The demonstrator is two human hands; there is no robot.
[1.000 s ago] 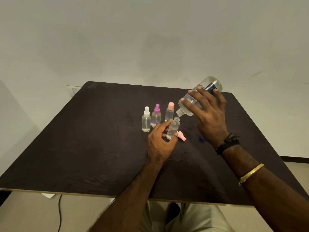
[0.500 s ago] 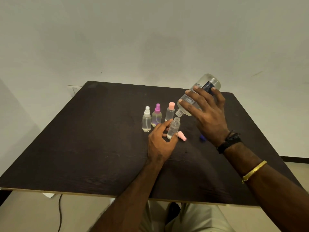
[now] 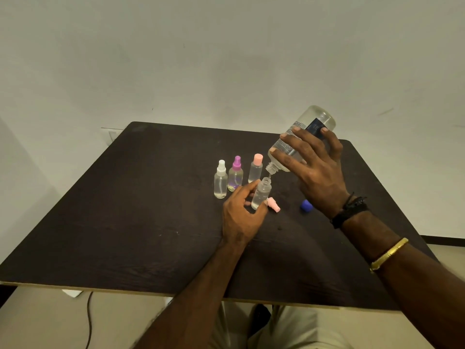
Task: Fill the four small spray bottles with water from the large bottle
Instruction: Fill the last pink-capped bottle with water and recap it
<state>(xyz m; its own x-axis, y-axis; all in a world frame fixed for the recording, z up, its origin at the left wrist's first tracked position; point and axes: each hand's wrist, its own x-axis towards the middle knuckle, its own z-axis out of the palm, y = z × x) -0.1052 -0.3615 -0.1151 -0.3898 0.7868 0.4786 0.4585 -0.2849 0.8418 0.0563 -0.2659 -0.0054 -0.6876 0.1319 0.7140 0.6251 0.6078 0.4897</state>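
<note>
My right hand (image 3: 317, 172) grips the large clear bottle (image 3: 312, 124), tipped neck-down to the left; its mouth hangs just above an open small spray bottle (image 3: 261, 195). A thin stream of water runs between them. My left hand (image 3: 241, 212) holds that small bottle upright on the dark table (image 3: 125, 222) between forefinger and thumb. Behind it stand three capped small bottles: a white-topped one (image 3: 220, 180), a purple-topped one (image 3: 235, 176) and a pink-topped one (image 3: 256, 168). A loose pink spray cap (image 3: 273, 204) lies beside the open bottle.
A blue bottle cap (image 3: 306, 205) lies on the table under my right wrist. The wall stands close behind the table's far edge. A cable (image 3: 88, 321) hangs below the near left edge.
The large bottle's base has risen, so it tilts more steeply over the small bottle. My left hand and the small bottles have stayed in place.
</note>
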